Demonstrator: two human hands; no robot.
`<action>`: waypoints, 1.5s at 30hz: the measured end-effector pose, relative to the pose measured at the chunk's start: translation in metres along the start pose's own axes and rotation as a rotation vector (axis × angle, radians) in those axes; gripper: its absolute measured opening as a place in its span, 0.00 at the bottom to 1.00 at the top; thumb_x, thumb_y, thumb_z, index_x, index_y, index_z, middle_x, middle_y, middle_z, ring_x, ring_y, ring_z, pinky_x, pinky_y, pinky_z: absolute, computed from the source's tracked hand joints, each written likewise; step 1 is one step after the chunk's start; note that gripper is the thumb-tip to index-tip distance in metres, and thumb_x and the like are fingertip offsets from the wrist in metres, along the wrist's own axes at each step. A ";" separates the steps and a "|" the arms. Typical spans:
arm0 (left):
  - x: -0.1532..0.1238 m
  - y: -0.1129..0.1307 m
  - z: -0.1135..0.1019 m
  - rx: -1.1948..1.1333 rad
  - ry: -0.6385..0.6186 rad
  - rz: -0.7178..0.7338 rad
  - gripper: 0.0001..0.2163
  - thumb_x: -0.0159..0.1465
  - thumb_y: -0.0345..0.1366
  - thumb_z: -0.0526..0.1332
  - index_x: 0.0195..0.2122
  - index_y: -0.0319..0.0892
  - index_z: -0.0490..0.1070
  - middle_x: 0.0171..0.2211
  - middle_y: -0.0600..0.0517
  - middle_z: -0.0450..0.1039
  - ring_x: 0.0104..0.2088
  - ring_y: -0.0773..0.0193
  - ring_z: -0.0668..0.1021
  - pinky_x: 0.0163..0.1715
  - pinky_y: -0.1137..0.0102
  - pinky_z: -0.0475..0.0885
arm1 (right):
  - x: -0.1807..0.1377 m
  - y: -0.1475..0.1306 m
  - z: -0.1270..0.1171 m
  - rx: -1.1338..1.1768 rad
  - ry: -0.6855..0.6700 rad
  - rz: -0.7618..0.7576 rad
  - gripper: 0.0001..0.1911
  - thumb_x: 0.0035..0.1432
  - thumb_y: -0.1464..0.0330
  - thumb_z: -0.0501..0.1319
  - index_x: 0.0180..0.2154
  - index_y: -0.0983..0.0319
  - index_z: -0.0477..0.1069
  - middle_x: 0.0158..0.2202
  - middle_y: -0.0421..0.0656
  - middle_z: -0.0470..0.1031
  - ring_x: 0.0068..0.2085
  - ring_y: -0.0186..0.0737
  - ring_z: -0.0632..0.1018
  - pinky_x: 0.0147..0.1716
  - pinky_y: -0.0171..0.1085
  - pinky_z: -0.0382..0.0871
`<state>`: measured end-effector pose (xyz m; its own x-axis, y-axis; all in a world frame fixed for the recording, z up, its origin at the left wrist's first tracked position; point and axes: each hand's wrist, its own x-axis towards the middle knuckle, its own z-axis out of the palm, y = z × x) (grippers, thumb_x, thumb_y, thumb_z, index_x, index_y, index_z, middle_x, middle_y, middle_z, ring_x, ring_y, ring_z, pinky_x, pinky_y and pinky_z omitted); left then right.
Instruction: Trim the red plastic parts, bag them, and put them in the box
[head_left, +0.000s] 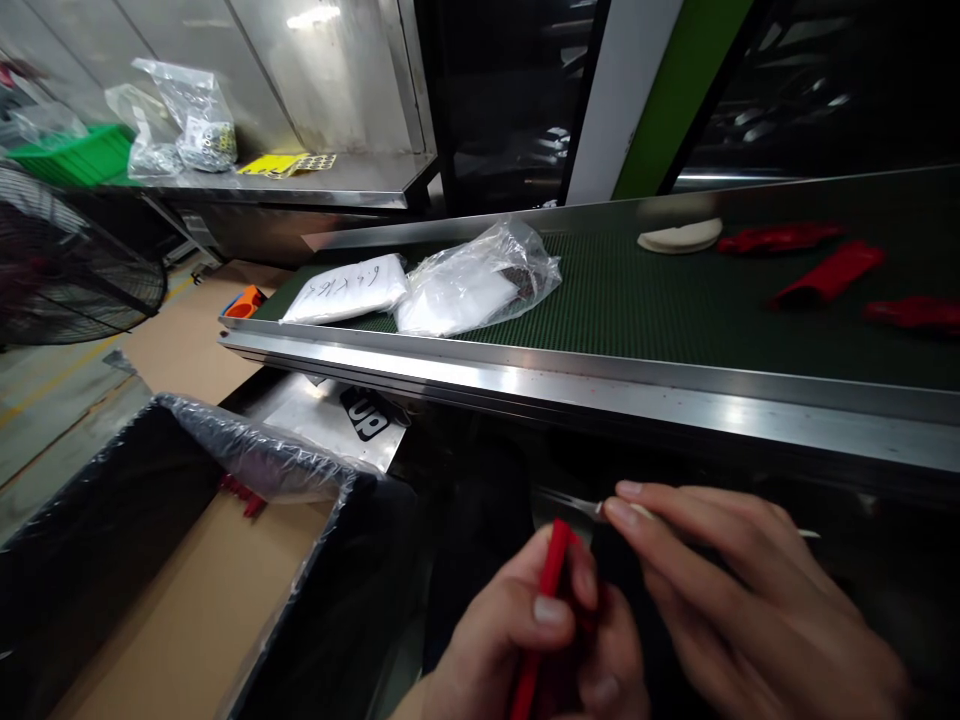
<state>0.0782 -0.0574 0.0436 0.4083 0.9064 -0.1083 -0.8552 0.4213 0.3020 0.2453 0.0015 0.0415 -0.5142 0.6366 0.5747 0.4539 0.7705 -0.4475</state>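
Red flat plastic strip (553, 570) stands nearly upright at 6 o'clock in the view, low and just right of centre. The left hand (517, 640) pinches it, thumb pressed on its near face and fingers curled behind. At 4 o'clock the right hand (735, 590) grips a thin metal-tipped tool (577, 503) between thumb and pressed-together fingertips. The tool's point lies just above the strip's top end (whether they touch I cannot tell).

Beyond the hands, from 10 to 3 o'clock, runs a green conveyor belt (675, 300) with a steel edge. It carries red moulded pieces (829, 272) at 2 o'clock and white plastic bags (346, 288) at 11 o'clock. A cardboard box lined with black film (75, 520) sits at 8 o'clock.
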 end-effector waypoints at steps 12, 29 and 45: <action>0.002 -0.008 -0.010 -0.120 -0.128 -0.026 0.09 0.62 0.38 0.55 0.41 0.42 0.66 0.23 0.54 0.65 0.11 0.76 0.58 0.14 0.78 0.57 | 0.017 -0.023 0.002 0.356 0.035 0.380 0.10 0.61 0.72 0.60 0.45 0.56 0.71 0.42 0.38 0.75 0.40 0.29 0.79 0.34 0.22 0.74; 0.001 -0.005 -0.011 -0.112 -0.112 -0.141 0.08 0.62 0.39 0.53 0.39 0.42 0.63 0.24 0.53 0.65 0.11 0.76 0.57 0.11 0.79 0.54 | 0.028 -0.009 0.004 0.396 0.053 0.305 0.08 0.61 0.74 0.54 0.29 0.61 0.64 0.26 0.37 0.65 0.24 0.26 0.69 0.20 0.27 0.63; 0.004 0.014 -0.009 -0.102 -0.113 -0.244 0.17 0.66 0.48 0.51 0.30 0.39 0.65 0.20 0.57 0.53 0.12 0.75 0.55 0.06 0.81 0.50 | 0.005 0.003 0.003 0.074 -0.065 -0.058 0.22 0.60 0.82 0.56 0.53 0.63 0.70 0.50 0.48 0.70 0.50 0.42 0.71 0.45 0.42 0.64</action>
<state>0.0653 -0.0482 0.0391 0.6342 0.7710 -0.0578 -0.7525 0.6327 0.1827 0.2420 0.0069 0.0409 -0.5851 0.5899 0.5565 0.3687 0.8047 -0.4653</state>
